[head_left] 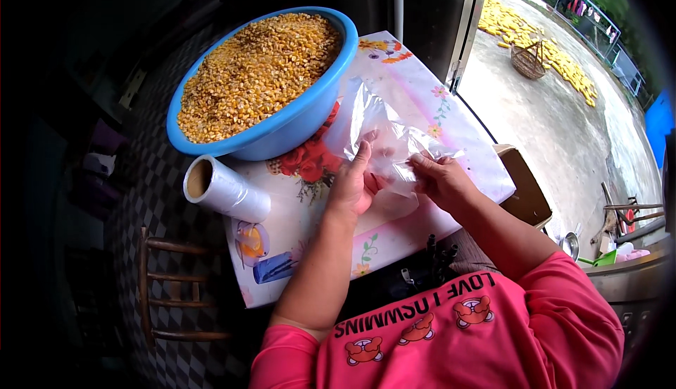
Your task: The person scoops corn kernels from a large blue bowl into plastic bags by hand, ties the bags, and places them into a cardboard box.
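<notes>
Over the table, a clear plastic bag (366, 118) is stretched between my two hands. My left hand (354, 181) grips its near left side, thumb raised on the film. At the bag's right edge, my right hand (442, 178) pinches the plastic between thumb and fingers. Beyond my left hand stands a large blue basin (289, 132), heaped with loose yellow corn kernels (260, 72). A roll of clear plastic bags (236, 195) rests left of my left forearm, its cardboard core facing left.
A flower-printed cloth covers the table (479, 157). Left of it is a wooden chair (183, 303); an open cardboard box (524, 188) sits by the right edge. Outside the doorway, corn cobs (563, 72) lie spread on concrete beside a wicker basket (528, 64).
</notes>
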Motion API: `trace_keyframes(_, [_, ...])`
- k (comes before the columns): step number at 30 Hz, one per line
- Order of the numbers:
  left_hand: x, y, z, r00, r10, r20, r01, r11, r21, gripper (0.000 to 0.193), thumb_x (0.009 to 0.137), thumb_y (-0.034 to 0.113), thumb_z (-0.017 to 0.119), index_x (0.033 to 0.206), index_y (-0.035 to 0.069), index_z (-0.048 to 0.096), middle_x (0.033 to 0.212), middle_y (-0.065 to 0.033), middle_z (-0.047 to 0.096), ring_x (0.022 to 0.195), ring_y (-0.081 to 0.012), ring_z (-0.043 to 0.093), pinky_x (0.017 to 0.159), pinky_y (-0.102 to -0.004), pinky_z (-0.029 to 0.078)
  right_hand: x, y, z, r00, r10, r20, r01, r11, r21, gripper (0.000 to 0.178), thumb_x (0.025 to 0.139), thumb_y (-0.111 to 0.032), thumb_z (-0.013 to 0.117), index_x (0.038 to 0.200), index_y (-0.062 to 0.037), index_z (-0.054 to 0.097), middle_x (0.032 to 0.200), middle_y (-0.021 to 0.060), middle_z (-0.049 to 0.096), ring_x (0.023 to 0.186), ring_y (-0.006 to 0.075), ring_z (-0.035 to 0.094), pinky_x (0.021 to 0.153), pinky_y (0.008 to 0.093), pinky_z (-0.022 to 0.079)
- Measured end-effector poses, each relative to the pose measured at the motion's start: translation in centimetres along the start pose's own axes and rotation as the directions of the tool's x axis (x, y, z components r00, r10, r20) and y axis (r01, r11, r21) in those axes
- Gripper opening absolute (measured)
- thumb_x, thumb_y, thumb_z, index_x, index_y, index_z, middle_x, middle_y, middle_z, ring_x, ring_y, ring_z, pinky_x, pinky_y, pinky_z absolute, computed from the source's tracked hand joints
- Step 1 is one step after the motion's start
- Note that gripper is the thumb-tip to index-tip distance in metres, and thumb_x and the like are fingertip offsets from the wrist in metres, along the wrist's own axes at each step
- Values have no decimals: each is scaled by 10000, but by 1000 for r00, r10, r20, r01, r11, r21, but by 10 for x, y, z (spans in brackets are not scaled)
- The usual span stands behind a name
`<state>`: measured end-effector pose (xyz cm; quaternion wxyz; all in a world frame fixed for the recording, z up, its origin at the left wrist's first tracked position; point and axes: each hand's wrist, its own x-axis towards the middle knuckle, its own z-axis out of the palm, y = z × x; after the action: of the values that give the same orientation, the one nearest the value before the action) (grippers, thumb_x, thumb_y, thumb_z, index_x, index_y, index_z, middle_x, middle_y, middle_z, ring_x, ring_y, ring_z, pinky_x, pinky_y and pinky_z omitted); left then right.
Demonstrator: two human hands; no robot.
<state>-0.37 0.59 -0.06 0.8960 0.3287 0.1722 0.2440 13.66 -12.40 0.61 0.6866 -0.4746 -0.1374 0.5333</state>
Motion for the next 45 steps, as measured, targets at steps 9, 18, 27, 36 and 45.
trace_keyframes(9, [-4, 0, 9, 997, -65, 45, 59, 991, 116, 354, 827, 67, 641, 1158, 77, 516, 895, -17, 587, 685, -105, 585, 562, -254, 523, 1, -10, -5, 999, -11, 46, 8, 998, 57, 199, 861, -248, 637, 887, -53, 607, 663, 8, 557, 499, 108, 499, 449, 236, 382])
trace_keyframes(18, [-1, -1, 9, 999, 19, -26, -15, 988, 156, 295, 824, 46, 630, 1107, 66, 552, 829, -7, 585, 620, -85, 551, 507, -214, 469, 6, -6, -9, 999, -4, 49, 11, 991, -130, 148, 875, -195, 613, 883, -47, 613, 662, 11, 564, 526, 100, 516, 472, 228, 410])
trace_keyframes(27, [-1, 3, 3, 995, -12, -98, 30, 983, 180, 297, 820, 76, 644, 1105, 93, 561, 804, 13, 567, 565, -81, 500, 513, -255, 484, 3, -12, 4, 1000, -5, 26, 5, 1000, -10, 183, 868, -244, 630, 827, -69, 593, 607, -9, 501, 504, 94, 467, 455, 231, 375])
trace_keyframes(36, [0, 3, 7, 995, 18, -98, 0, 983, 184, 287, 822, 91, 644, 1099, 96, 569, 755, 33, 533, 552, -66, 474, 510, -251, 466, 14, -6, -13, 997, 31, 66, -28, 998, -57, 242, 851, -294, 648, 740, -96, 564, 569, 6, 472, 475, 109, 427, 428, 251, 338])
trace_keyframes(45, [0, 5, 2, 990, -28, -140, 54, 981, 189, 291, 814, 109, 659, 1095, 103, 588, 730, 54, 527, 550, -57, 457, 512, -246, 456, 4, -9, -7, 994, 6, 113, -4, 1000, -17, 252, 847, -298, 648, 726, -105, 541, 553, 0, 448, 462, 108, 406, 425, 243, 322])
